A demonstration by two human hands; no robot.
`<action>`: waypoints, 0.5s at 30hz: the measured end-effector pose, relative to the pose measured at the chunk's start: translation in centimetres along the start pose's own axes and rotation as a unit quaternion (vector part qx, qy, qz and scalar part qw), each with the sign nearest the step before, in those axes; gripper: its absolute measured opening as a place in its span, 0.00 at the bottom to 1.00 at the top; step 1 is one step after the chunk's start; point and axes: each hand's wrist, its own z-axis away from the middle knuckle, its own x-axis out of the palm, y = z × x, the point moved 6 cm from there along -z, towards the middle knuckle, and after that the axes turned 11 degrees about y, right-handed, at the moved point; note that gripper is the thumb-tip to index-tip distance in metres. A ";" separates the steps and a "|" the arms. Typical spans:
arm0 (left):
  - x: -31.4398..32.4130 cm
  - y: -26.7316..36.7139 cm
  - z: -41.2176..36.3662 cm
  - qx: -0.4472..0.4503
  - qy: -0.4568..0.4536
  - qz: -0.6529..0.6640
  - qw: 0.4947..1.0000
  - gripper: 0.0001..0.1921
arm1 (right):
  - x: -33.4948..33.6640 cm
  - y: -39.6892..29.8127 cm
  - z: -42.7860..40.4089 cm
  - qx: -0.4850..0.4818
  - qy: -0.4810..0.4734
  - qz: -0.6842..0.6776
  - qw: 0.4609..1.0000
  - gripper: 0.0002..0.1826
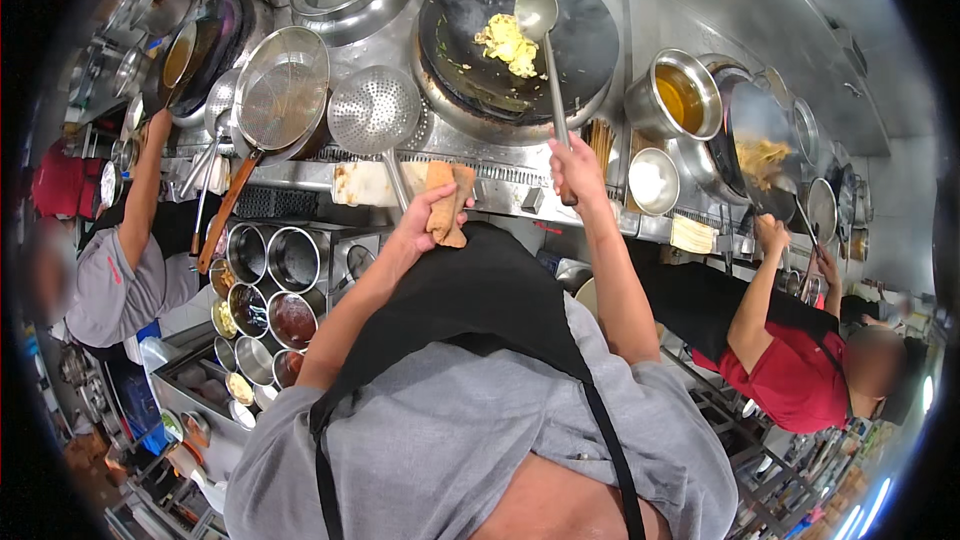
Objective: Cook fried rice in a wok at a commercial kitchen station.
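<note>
My right hand point(579, 169) grips the wooden handle of a steel wok ladle point(537, 11), whose bowl is over a black wok point(454, 26) on the range. Beside the bowl, pieces of yellow scrambled egg point(508, 47) lie in the wok, with green bits on its wall and steam above. My left hand point(431, 219) holds a folded brown cloth point(444, 202) near the range's front edge, apart from the wok. Just left of the cloth, a perforated steel skimmer point(375, 111) rests with its handle towards me.
A wire strainer point(281, 88) lies at left. Pots of sauces point(292, 319) stand below it. To the right are a steel pot of oil point(679, 99) and a small bowl of white grains point(653, 181). Co-workers at both sides point(787, 375) point(135, 277) work at other woks.
</note>
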 end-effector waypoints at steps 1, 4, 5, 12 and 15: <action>0.3 -0.1 -0.5 0.010 0.007 -0.039 0.999 0.19 | -0.4 -0.4 0.0 -0.051 0.058 0.127 0.989 0.16; 0.5 0.0 -2.9 0.035 0.060 -0.056 0.996 0.17 | -1.3 -0.2 -2.0 -0.135 0.087 0.245 0.956 0.22; 0.4 0.2 -3.7 0.028 0.059 -0.052 0.997 0.17 | -1.3 -0.6 -2.0 -0.171 0.098 0.306 0.931 0.23; 1.4 3.4 -7.3 0.097 0.129 -0.041 0.986 0.21 | -1.5 1.6 5.5 -0.272 0.145 0.407 0.860 0.24; 3.1 5.5 -10.0 0.137 0.155 -0.025 0.978 0.25 | -3.2 -0.7 6.8 -0.223 0.134 0.436 0.862 0.23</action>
